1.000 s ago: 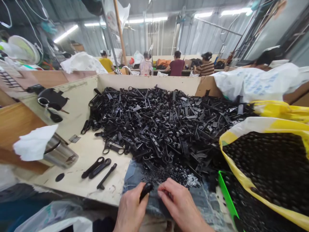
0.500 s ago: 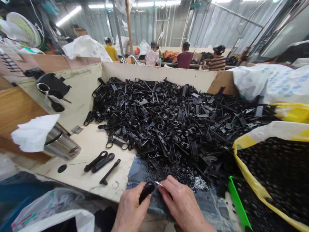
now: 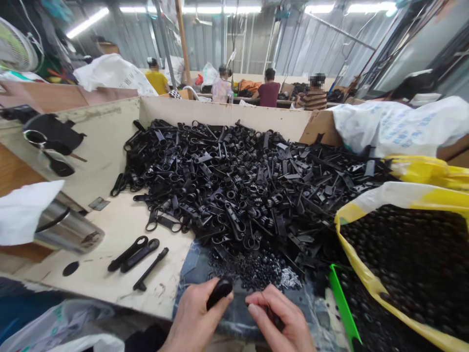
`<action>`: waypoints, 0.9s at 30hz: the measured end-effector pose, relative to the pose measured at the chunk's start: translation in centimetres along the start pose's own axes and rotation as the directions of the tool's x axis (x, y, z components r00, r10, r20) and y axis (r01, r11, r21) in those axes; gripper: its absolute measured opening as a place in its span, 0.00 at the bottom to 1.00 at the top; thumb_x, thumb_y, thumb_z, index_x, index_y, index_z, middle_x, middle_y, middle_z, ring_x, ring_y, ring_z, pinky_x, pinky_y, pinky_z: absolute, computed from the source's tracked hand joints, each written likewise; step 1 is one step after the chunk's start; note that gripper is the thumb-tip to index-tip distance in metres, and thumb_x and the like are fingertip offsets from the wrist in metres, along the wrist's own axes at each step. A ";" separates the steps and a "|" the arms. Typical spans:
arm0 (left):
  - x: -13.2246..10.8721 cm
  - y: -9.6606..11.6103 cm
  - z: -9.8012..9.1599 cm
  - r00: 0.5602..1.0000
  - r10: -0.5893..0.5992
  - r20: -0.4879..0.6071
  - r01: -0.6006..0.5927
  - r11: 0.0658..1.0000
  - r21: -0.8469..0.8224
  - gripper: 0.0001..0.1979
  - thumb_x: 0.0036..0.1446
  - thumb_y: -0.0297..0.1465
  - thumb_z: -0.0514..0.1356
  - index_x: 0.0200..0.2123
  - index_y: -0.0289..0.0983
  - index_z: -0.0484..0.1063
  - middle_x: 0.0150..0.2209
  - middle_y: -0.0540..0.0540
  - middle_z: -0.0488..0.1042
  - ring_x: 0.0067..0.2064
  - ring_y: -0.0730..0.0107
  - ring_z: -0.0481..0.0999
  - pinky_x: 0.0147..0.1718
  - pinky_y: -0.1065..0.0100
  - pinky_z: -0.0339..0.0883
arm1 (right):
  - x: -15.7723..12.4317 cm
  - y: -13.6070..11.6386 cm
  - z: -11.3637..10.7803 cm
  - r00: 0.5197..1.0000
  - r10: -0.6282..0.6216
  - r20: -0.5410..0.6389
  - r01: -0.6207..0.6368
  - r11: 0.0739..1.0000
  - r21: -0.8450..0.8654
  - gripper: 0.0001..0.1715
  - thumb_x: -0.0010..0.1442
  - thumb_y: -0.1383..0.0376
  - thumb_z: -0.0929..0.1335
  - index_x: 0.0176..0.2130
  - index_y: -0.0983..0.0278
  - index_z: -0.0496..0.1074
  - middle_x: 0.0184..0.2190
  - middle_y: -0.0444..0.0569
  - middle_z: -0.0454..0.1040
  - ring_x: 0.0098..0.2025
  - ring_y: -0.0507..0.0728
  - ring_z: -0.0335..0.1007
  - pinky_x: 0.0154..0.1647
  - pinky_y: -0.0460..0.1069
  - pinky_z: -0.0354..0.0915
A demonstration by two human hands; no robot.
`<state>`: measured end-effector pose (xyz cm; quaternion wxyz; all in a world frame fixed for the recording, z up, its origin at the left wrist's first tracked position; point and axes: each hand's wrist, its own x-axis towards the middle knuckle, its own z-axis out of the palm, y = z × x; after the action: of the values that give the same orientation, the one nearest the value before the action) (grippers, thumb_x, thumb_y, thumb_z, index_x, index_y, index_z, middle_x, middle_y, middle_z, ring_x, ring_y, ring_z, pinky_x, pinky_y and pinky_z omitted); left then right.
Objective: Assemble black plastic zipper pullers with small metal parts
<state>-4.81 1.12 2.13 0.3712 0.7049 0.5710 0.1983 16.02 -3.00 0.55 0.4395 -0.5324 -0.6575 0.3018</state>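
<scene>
My left hand (image 3: 194, 320) is closed on a black plastic handle piece (image 3: 219, 292), pinched between thumb and fingers at the table's near edge. My right hand (image 3: 280, 318) sits just right of it with fingers curled and pinched; what it holds is too small to make out. Both hands hover over a piece of blue denim cloth (image 3: 194, 271) that carries a small heap of tiny black and silver parts (image 3: 256, 271). Behind them spreads a big pile of black plastic handle pieces (image 3: 238, 190) on the pale wooden table (image 3: 120, 225).
Three loose black pieces (image 3: 137, 256) lie left of the cloth. A steel cup with white paper (image 3: 54, 227) lies at the left. A yellow sack of small black parts (image 3: 406, 254) and a green scoop (image 3: 342, 305) stand at the right. Several people sit at a far bench.
My right hand has drawn back from the handle piece and curled; the thin silver pin seen at its fingertips half a second ago no longer shows. The left hand keeps its grip.
</scene>
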 end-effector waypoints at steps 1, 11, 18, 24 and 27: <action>-0.1 0.3 0.2 0.999 -0.037 -0.001 0.037 0.990 -0.139 0.19 0.67 0.43 0.56 0.30 0.39 0.75 0.26 0.49 0.77 0.30 0.63 0.75 0.30 0.68 0.63 | 0.1 0.1 0.1 1.000 -0.016 -0.025 0.016 1.000 0.011 0.16 0.74 0.53 0.68 0.40 0.57 0.82 0.29 0.44 0.75 0.29 0.54 0.73 0.31 0.45 0.66; -1.0 1.7 1.3 0.986 -0.164 -0.021 0.115 0.767 -0.632 0.16 0.56 0.44 0.68 0.29 0.35 0.80 0.26 0.50 0.75 0.31 0.67 0.69 0.35 0.68 0.64 | 2.0 0.3 -0.4 0.940 -0.331 0.082 0.332 0.943 -0.005 0.09 0.71 0.72 0.69 0.45 0.61 0.79 0.32 0.46 0.78 0.31 0.54 0.77 0.32 0.43 0.72; -1.1 1.3 1.8 0.984 -0.178 0.030 0.152 0.733 -0.663 0.19 0.55 0.47 0.68 0.30 0.35 0.79 0.27 0.50 0.74 0.32 0.66 0.69 0.36 0.68 0.64 | 1.7 -0.1 -0.6 0.933 -0.338 0.120 0.346 0.937 -0.052 0.08 0.73 0.70 0.68 0.44 0.61 0.78 0.32 0.47 0.76 0.30 0.53 0.77 0.31 0.43 0.72; -0.9 2.2 1.8 0.973 -0.222 0.066 0.201 0.668 -0.717 0.20 0.52 0.48 0.70 0.27 0.35 0.75 0.24 0.55 0.64 0.29 0.71 0.59 0.33 0.69 0.59 | 2.2 -0.9 -0.9 0.937 -0.339 0.082 0.344 0.936 -0.069 0.08 0.74 0.68 0.68 0.43 0.61 0.78 0.30 0.46 0.77 0.28 0.52 0.76 0.27 0.43 0.69; -0.9 1.9 2.2 0.970 -0.241 0.042 0.194 0.655 -0.731 0.20 0.51 0.48 0.70 0.27 0.36 0.76 0.24 0.53 0.66 0.29 0.70 0.61 0.34 0.68 0.62 | 2.2 -1.0 -0.7 0.935 -0.351 0.039 0.353 0.932 -0.080 0.12 0.76 0.64 0.66 0.41 0.60 0.78 0.28 0.46 0.75 0.27 0.53 0.75 0.25 0.43 0.68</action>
<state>-2.25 -0.54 2.30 0.6250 0.4190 0.5353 0.3838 16.10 -1.17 2.29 0.4556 -0.4205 -0.7597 0.1961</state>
